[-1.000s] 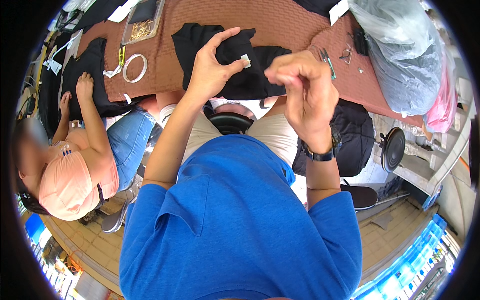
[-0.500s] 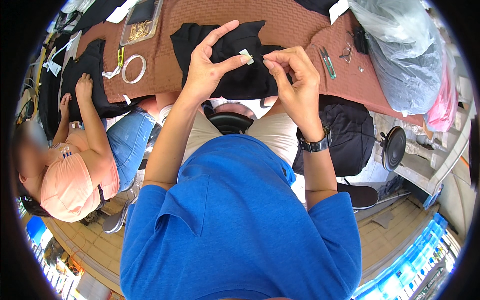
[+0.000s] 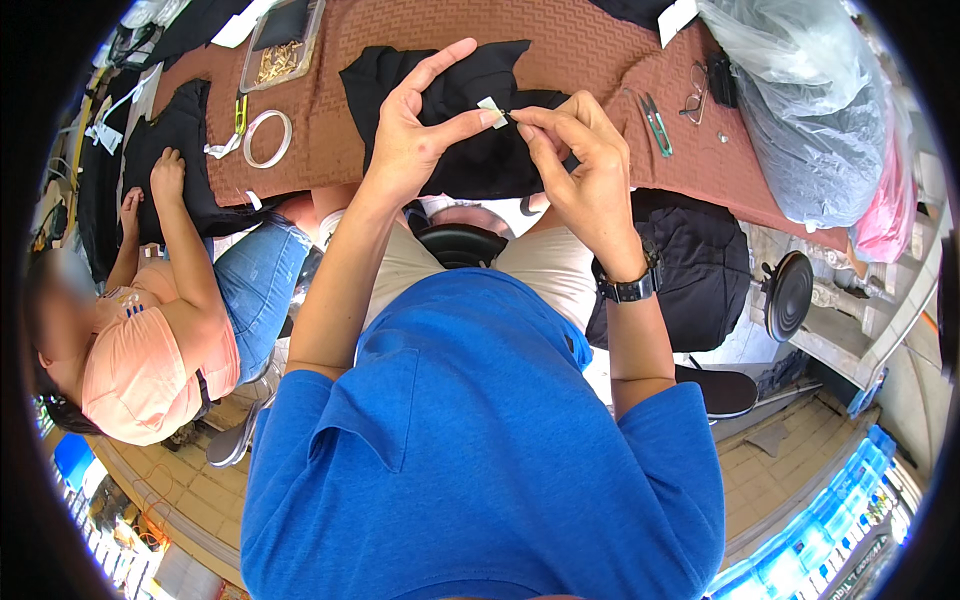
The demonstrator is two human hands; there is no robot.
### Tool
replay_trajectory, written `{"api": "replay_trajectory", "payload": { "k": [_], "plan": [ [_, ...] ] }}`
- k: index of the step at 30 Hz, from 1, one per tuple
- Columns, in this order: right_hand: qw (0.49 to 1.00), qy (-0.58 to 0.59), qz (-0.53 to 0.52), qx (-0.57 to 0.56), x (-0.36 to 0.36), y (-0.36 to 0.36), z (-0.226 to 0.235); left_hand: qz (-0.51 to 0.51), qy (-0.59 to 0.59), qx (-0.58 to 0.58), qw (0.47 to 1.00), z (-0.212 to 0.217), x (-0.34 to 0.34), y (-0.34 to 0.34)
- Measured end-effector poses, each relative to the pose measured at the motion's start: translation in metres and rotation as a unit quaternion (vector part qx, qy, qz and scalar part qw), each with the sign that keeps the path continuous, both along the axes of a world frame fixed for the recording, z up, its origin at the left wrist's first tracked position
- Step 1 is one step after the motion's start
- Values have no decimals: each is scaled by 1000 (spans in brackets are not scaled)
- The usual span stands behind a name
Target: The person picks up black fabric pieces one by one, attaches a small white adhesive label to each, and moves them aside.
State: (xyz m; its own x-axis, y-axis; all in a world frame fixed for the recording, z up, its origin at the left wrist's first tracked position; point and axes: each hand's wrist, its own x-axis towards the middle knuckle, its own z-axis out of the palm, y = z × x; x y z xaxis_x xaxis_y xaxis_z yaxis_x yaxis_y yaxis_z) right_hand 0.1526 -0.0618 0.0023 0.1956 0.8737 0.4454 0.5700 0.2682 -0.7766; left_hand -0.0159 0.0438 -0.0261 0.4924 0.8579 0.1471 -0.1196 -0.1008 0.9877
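A piece of black fabric (image 3: 465,165) lies on the table's near edge, partly hanging over it. My left hand (image 3: 408,140) grips it, thumb pressed on a small pale tag (image 3: 490,106) and index finger stretched out; its other fingers are hidden by the cloth. Thumb and forefinger of my right hand (image 3: 578,150) are pinched together close beside the tag. What they hold is too small to make out.
Brown patterned cloth (image 3: 330,120) covers the table. Green thread snips (image 3: 655,125), glasses (image 3: 695,95) and a large plastic bag (image 3: 800,110) are to the right. At left are a white tape roll (image 3: 268,138), yellow-handled snips (image 3: 241,113), a box of small gold-coloured pieces (image 3: 280,65) and a seated co-worker (image 3: 160,360).
My right hand has moved slightly left, bringing its pinched fingertips closer to the tag. My left hand and the black fabric have hardly moved.
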Motion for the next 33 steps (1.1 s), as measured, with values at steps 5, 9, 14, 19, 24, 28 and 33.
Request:
{"api": "replay_trajectory", "payload": {
  "k": [5,9,14,19,24,28,33],
  "plan": [
    [1000,-2,1,-4,0,0,0,-1,5,6,1000,0,-1,0],
    [1000,-2,3,-9,0,1,0,-9,-19,-26,999,1,0,-1],
    [1000,-5,5,-17,1,1,3,0,8,21,1000,5,0,-3],
    [999,-7,3,-32,2,1,2,20,71,135,988,14,2,-10],
    [998,-13,-9,-54,1,1,2,30,128,223,966,19,4,-15],
    [992,55,-24,-113,-1,2,6,20,137,227,964,26,3,-18],
    [987,135,-23,-82,25,21,-20,-7,142,246,959,29,0,-15]
  ]
}}
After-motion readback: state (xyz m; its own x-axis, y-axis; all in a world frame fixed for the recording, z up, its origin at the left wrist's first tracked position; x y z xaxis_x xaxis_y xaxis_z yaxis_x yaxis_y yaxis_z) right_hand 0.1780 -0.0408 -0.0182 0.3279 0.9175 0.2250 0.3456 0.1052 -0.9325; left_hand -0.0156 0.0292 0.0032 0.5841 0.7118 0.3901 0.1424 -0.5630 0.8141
